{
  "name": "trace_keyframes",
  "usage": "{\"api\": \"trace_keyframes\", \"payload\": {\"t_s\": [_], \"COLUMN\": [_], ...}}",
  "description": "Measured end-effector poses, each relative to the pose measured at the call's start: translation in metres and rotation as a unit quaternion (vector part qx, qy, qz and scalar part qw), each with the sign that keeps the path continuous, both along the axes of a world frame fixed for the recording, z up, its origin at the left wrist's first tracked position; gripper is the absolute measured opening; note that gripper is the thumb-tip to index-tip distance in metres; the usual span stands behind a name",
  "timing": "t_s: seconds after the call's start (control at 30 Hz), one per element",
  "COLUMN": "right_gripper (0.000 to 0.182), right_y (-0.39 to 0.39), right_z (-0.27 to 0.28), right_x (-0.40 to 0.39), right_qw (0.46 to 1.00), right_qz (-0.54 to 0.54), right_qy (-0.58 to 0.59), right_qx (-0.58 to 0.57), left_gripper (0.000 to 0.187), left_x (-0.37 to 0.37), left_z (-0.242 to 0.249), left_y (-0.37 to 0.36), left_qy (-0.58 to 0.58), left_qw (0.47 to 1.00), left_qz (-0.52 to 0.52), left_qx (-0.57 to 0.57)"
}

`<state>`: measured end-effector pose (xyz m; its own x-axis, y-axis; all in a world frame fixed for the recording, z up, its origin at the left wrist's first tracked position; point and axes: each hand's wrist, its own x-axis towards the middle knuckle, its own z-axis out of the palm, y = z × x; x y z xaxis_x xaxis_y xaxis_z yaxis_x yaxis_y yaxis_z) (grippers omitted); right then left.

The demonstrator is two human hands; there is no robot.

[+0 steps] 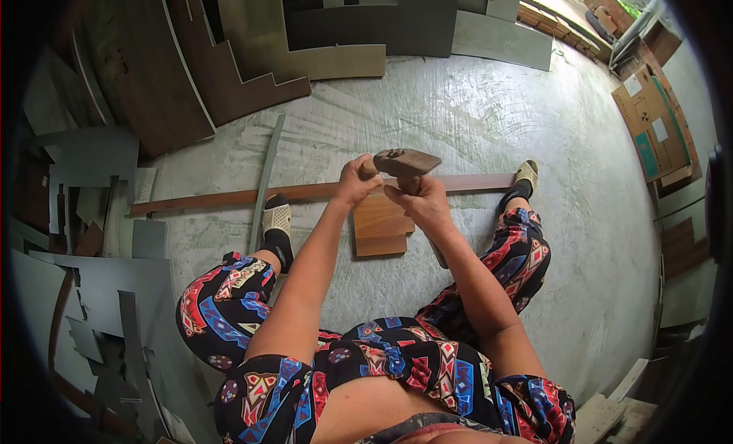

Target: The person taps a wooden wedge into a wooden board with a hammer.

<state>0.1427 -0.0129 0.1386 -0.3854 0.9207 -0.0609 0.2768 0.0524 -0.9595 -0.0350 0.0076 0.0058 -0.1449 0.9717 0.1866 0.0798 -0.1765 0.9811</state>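
I sit on the concrete floor with my legs spread. My right hand is closed around the handle of a hammer, just under its head; the handle's end sticks out below my wrist. My left hand is a fist at the left end of the hammer head, over a long brown wooden strip lying across the floor between my feet. What the left hand grips I cannot tell. A small brown wooden board lies flat under both hands, against the strip.
A thin grey strip lies beside my left foot. Grey offcuts pile up at the left. Dark and grey panels lean at the back. Cardboard boxes stand at the right, and wood scraps lie at the lower right.
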Motion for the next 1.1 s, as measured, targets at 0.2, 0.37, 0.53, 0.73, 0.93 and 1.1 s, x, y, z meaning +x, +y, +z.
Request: {"api": "trace_keyframes", "payload": {"t_s": [0.2, 0.37, 0.53, 0.73, 0.93, 1.1], "right_gripper": [0.036, 0.041, 0.037, 0.035, 0.026, 0.030], "right_y": [0.006, 0.000, 0.004, -0.006, -0.006, -0.007], "right_z": [-0.020, -0.008, -0.021, -0.012, -0.017, -0.016], "right_x": [-0.010, -0.006, -0.009, -0.004, -0.007, -0.002], "right_qw": [0.996, 0.997, 0.989, 0.998, 0.990, 0.997], "right_qz": [-0.006, 0.003, 0.001, 0.006, -0.014, 0.006], "right_qy": [-0.072, -0.075, -0.146, -0.059, -0.123, -0.060], "right_qx": [-0.043, 0.011, 0.023, 0.007, 0.069, 0.043], "left_gripper": [0.017, 0.021, 0.024, 0.024, 0.025, 0.025], "left_x": [-0.001, 0.010, 0.005, 0.014, 0.006, 0.011], "left_z": [0.009, 0.017, 0.002, 0.012, 0.016, 0.006], "left_y": [-0.003, -0.006, 0.002, -0.006, -0.004, -0.004], "left_qy": [0.047, -0.098, 0.061, -0.092, 0.091, -0.014], "left_qw": [0.999, 0.995, 0.998, 0.995, 0.996, 1.000], "left_qz": [0.003, -0.001, 0.000, -0.011, -0.006, -0.011], "left_qx": [-0.006, -0.026, 0.007, -0.025, -0.016, -0.020]}}
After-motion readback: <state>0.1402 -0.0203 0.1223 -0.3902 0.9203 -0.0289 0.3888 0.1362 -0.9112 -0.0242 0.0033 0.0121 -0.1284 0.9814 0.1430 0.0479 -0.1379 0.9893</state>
